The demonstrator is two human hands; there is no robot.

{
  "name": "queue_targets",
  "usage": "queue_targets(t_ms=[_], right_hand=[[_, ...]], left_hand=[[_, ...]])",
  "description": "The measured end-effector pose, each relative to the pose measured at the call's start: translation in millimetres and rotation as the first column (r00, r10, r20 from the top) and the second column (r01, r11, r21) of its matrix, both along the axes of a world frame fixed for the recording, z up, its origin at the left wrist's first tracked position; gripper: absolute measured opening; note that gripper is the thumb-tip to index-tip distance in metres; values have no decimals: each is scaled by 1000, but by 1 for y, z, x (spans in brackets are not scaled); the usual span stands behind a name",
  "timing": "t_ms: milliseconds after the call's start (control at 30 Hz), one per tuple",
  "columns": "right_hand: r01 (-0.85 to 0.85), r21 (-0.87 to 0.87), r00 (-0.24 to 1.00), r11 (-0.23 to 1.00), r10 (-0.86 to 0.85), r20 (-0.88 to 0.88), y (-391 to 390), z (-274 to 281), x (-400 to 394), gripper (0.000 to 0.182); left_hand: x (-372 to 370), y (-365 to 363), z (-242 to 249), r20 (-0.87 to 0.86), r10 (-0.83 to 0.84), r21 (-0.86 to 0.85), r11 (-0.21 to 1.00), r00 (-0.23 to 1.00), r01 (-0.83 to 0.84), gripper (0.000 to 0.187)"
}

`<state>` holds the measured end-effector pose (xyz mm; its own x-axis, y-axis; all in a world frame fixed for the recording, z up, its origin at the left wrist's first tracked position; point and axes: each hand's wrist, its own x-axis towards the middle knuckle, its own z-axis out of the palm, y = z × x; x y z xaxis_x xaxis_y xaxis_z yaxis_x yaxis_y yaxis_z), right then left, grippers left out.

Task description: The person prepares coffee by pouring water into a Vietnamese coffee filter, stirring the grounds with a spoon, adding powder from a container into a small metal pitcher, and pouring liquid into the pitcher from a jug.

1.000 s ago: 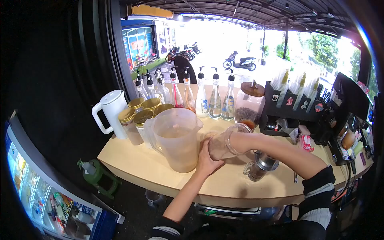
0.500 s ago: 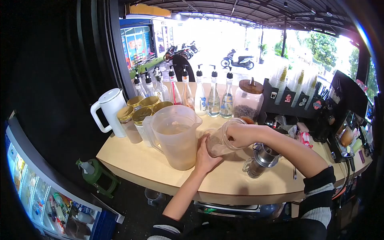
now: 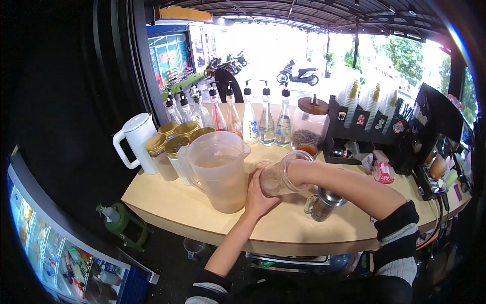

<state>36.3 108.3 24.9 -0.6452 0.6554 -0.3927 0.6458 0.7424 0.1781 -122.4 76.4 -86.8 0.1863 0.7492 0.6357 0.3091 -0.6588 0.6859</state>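
My left hand (image 3: 259, 197) is wrapped round the lower part of a clear jar (image 3: 276, 181), which leans over with its mouth to the right. Through that mouth reaches my right hand (image 3: 297, 172), in past the rim; its fingers are hidden inside, blurred behind the cloudy wall. Just left of the jar stands a large translucent pitcher (image 3: 220, 185), partly filled with a pale liquid. Below my right forearm, a glass mug (image 3: 320, 209) carries a metal drip filter (image 3: 331, 196). Behind the jar, a small container of reddish-brown liquid (image 3: 308, 149) partly shows.
Gold-lidded jars (image 3: 163, 162) and a white jug (image 3: 139, 142) stand at the left. Several pump bottles (image 3: 249, 126) line the back beside a wooden-lidded jar (image 3: 310, 124). A black cup holder (image 3: 362, 121) and an espresso machine (image 3: 433, 177) occupy the right.
My right hand has pushed deeper into the jar, its wrist now at the mouth. The left hand keeps its hold. The whole view has shifted slightly.
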Motion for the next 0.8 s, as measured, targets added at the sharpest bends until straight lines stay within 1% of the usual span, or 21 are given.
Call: queue_targets(t_ms=[33, 67, 133, 167, 233, 267, 333, 367, 433, 467, 533, 567, 633, 667, 733, 767, 800], right_hand=[[2, -10, 993, 1000, -1, 116, 6, -6, -2, 33], [3, -10, 993, 1000, -2, 114, 8, -12, 1, 33], [1, -11, 1000, 1000, -1, -23, 9, -17, 8, 32], [-2, -11, 1000, 1000, 2, -22, 10, -21, 10, 32], [-6, -33, 965, 999, -3, -261, 13, -27, 12, 31], [-8, -33, 966, 999, -1, -260, 15, -28, 15, 31], [-56, -9, 993, 998, 55, -105, 2, -7, 11, 37], [-56, -10, 993, 998, 55, -105, -2, -2, 6, 37], [47, -70, 987, 996, -57, -149, -4, 0, 1, 38], [49, -72, 987, 996, -59, -151, -6, 2, 1, 38], [-108, -46, 973, 993, 96, -211, -7, 0, 8, 25], [-106, -46, 973, 993, 94, -212, -2, -12, 15, 25], [-184, 100, 921, 978, 207, -329, 21, -50, 35, 24], [-183, 100, 921, 978, 206, -329, 22, -51, 35, 24], [-225, 157, 940, 962, 257, -226, 26, -57, 34, 25], [-226, 158, 939, 961, 258, -226, 30, -61, 33, 25], [-215, 104, 934, 971, 235, -268, 41, -77, 38, 27]], left_hand=[[0, 0, 0, -5, -3, -13, 1000, 1000, 3, 102], [-1, 0, 0, -7, -4, -13, 1000, 1000, 4, 102], [-1, 1, 1, 4, -16, -8, 1000, 1000, 17, 102], [-2, 1, 1, 5, -14, -7, 1000, 1000, 14, 102], [-2, -1, 4, 4, -20, -43, 999, 1000, 20, 101], [-2, -1, 4, 5, -18, -44, 999, 1000, 18, 101], [-1, 0, 3, 17, -14, -2, 1000, 1000, 14, 99], [-1, 1, 2, 17, -14, -3, 1000, 1000, 14, 99], [0, 1, 0, 17, -5, -25, 1000, 1000, 5, 99], [0, 2, -1, 16, -6, -27, 1000, 1000, 7, 99], [0, 3, -2, 13, -6, 18, 1000, 1000, 6, 100], [0, 3, -2, 12, -8, 18, 1000, 1000, 8, 100], [1, 2, -1, 28, -2, 27, 1000, 1000, 1, 100], [1, 2, -1, 27, -3, 27, 1000, 1000, 2, 100], [0, 2, -1, 18, -1, 48, 999, 1000, 0, 99], [0, 2, -1, 17, 0, 49, 999, 1000, -1, 99], [0, 0, 1, 8, 5, 26, 1000, 1000, -5, 99]])
